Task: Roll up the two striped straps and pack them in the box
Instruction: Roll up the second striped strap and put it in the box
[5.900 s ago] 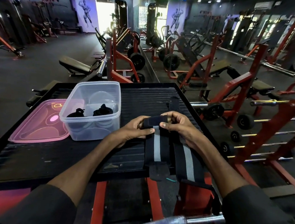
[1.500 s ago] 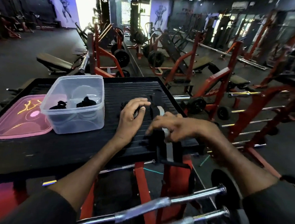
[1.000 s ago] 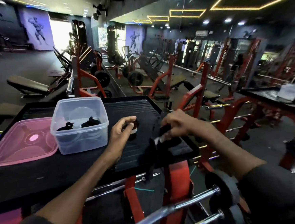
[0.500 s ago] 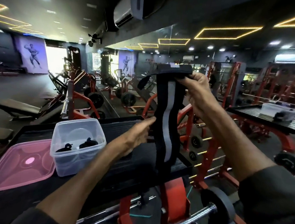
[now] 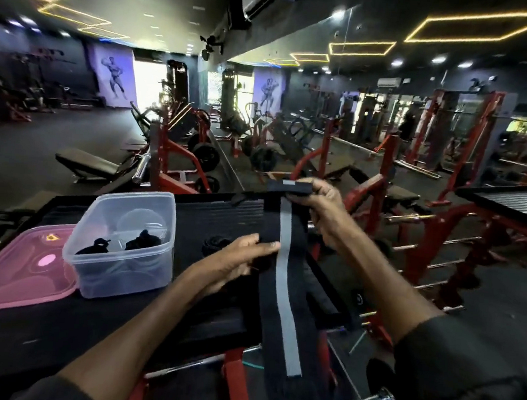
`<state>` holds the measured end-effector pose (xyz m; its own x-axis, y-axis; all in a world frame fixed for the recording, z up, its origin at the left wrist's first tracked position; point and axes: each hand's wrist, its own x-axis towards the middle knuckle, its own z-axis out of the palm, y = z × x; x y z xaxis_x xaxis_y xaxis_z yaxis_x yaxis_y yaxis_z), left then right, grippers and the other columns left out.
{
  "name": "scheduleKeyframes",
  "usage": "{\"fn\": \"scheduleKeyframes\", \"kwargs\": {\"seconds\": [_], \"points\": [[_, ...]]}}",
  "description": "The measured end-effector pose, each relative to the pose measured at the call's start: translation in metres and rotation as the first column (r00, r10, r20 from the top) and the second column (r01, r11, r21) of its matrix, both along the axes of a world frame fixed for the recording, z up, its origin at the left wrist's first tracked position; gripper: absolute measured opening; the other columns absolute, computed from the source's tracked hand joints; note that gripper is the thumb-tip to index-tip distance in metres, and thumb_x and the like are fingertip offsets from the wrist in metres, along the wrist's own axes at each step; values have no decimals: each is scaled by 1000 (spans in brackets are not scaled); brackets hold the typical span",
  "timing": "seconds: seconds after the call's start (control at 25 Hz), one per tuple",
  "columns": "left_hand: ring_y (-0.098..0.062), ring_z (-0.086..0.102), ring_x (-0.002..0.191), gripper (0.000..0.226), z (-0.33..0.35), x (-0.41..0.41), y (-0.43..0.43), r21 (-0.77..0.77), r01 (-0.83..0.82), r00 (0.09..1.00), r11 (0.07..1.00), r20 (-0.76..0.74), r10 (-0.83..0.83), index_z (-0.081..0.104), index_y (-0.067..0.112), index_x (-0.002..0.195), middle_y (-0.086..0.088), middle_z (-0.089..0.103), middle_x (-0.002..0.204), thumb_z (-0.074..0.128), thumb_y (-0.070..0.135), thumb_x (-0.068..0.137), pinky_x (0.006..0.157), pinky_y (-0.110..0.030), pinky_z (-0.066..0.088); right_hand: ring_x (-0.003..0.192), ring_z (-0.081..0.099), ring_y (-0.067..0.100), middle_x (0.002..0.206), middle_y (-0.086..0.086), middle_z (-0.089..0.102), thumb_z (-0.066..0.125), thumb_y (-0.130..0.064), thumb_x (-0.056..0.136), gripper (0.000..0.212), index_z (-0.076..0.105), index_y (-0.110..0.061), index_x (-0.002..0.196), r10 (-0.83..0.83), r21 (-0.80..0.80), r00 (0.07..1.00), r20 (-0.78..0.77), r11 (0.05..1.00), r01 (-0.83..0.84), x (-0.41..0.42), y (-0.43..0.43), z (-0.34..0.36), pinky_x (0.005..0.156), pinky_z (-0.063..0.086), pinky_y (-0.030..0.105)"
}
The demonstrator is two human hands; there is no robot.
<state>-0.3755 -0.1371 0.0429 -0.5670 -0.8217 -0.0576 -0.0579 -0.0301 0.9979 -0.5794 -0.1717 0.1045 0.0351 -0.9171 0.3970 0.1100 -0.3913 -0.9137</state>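
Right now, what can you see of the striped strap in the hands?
The striped strap is a long black band, fabric by its look, with one grey stripe down its middle. It is unrolled and runs lengthwise away from the person. The right hand pinches its far end, where a wider black cross-piece sits, raised above the black platform. The left hand grips its left edge about midway. The near end hangs past the platform's front edge, its tip too dark to make out.
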Motion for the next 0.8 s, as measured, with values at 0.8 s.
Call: {"fn": "scheduleKeyframes", "kwargs": {"seconds": [0.8], "points": [[-19,70,102,18,-90,-19,-129,-391,-678,709,623,-120,695,74,3,103,-10,75,105,64,-1,88,90,-26,53,87,67,5,99,-6,72,69,2,88,35,69,-16,119,364,446,924,-117,851,-278,8,-110,-112,77,46,27]]}}
